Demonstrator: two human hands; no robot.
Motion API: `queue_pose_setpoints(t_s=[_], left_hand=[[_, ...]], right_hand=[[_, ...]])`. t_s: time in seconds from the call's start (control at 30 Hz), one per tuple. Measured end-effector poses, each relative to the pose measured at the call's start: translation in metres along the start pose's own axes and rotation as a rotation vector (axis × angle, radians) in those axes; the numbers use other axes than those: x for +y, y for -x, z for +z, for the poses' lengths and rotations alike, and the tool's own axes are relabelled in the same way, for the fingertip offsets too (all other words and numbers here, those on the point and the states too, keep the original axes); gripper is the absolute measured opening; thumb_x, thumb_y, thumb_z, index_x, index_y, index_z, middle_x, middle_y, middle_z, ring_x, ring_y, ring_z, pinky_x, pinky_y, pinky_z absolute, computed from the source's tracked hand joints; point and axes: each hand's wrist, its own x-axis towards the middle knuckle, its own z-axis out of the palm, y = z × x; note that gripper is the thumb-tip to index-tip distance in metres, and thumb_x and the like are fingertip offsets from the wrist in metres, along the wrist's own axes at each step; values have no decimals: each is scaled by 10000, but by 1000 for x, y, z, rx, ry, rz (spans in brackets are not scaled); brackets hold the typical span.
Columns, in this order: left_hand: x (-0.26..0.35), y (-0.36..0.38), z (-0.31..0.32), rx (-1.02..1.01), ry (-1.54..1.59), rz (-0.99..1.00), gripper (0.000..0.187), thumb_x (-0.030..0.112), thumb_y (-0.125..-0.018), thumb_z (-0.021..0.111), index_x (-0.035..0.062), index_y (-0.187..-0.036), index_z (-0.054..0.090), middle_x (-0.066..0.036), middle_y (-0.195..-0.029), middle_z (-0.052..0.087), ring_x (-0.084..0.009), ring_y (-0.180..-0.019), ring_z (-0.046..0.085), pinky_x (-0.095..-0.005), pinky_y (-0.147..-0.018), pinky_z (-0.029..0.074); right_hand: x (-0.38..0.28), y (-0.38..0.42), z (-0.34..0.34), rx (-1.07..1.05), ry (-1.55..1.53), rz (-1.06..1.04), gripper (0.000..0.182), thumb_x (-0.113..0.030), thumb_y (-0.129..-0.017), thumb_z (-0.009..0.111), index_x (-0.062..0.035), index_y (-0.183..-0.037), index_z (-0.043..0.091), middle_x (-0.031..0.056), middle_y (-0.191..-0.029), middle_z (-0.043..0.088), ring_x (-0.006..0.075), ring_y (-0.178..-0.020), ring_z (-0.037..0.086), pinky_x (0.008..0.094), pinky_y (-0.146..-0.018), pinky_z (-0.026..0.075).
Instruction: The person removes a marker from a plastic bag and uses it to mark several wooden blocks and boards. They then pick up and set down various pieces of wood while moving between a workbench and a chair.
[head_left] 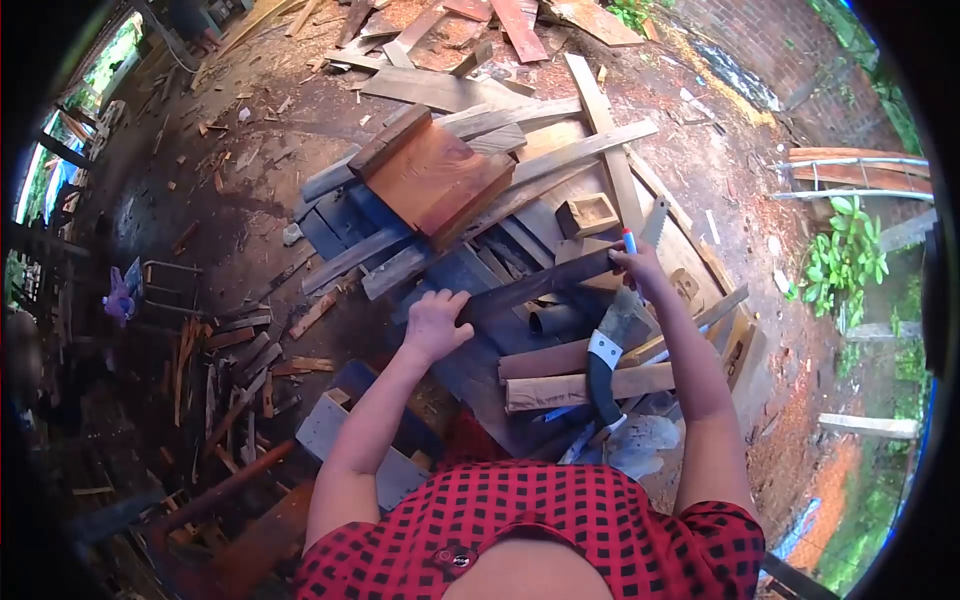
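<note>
Closest to the camera is a red and black checked shirt point(560, 530), with both bare arms reaching forward over a heap of timber. Just ahead of the shirt, on the right, a handsaw point(612, 345) lies on the boards, its dark handle pointing back toward the person and its toothed blade running up and away under the right forearm. Beside the handle lie two short pale wooden pieces point(560, 385), side by side.

The left hand point(436, 322) has its fingers curled down over the near end of a long dark plank point(535, 285), gripping it. The plank runs up and to the right to the right hand point(636, 262), which rests on its far end with fingers closed around a pen or marker with a red and blue cap point(629, 240), held upright.

Beyond the right hand sits a small open wooden box point(586, 213). Further left, a reddish-brown slab-like box point(432, 175) rests tilted on top of grey boards point(350, 258). Beyond the heap, the bare earth ground point(250, 150) is strewn with offcuts, and a brick wall point(770, 40) stands at the far right, with green leafy plants point(845, 255) near it.
</note>
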Motion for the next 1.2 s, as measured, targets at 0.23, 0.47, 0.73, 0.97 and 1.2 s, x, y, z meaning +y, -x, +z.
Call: queue_pose_setpoints(t_s=[0.23, 0.47, 0.73, 0.97, 1.2], left_hand=[[2, -6, 21, 63, 46, -14, 471, 344, -633, 719, 113, -1018, 578, -95, -880, 558, -294, -827, 568, -402, -733, 482], [-26, -47, -44, 488, 320, -421, 672, 490, -643, 737, 105, -1147, 517, -122, -1009, 561, -321, -922, 585, -409, -752, 480], [-49, -82, -34, 343, 189, -292, 491, 355, -688, 733, 54, -1040, 569, -150, -953, 614, -309, -895, 606, -396, -763, 475], [5, -64, -30, 401, 611, -147, 278, 163, -707, 725, 22, -909, 596, -112, -768, 624, -222, -706, 611, -317, -659, 478], [67, -39, 36, 152, 805, 1, 316, 104, -708, 712, 32, -979, 566, -96, -850, 597, -203, -765, 607, -294, -717, 478]], right_hand=[[28, -5, 0, 141, 14, -49, 179, -157, -794, 652, -41, -923, 607, 42, -652, 573, 126, -470, 524, 248, -365, 387], [29, -3, -1, 140, 10, -43, 172, -162, -791, 657, -47, -913, 619, 40, -672, 585, 131, -472, 521, 268, -388, 411], [45, -12, -8, 155, 87, -65, 269, -266, -786, 684, -63, -957, 637, 32, -664, 591, 121, -445, 517, 255, -382, 395], [32, 4, -17, 166, 21, -13, 277, -300, -770, 699, -62, -909, 668, 27, -608, 569, 125, -464, 531, 278, -400, 420], [22, 6, -30, 162, -215, -21, 513, -483, -761, 686, 8, -882, 600, 64, -697, 562, 133, -445, 506, 280, -379, 388]])
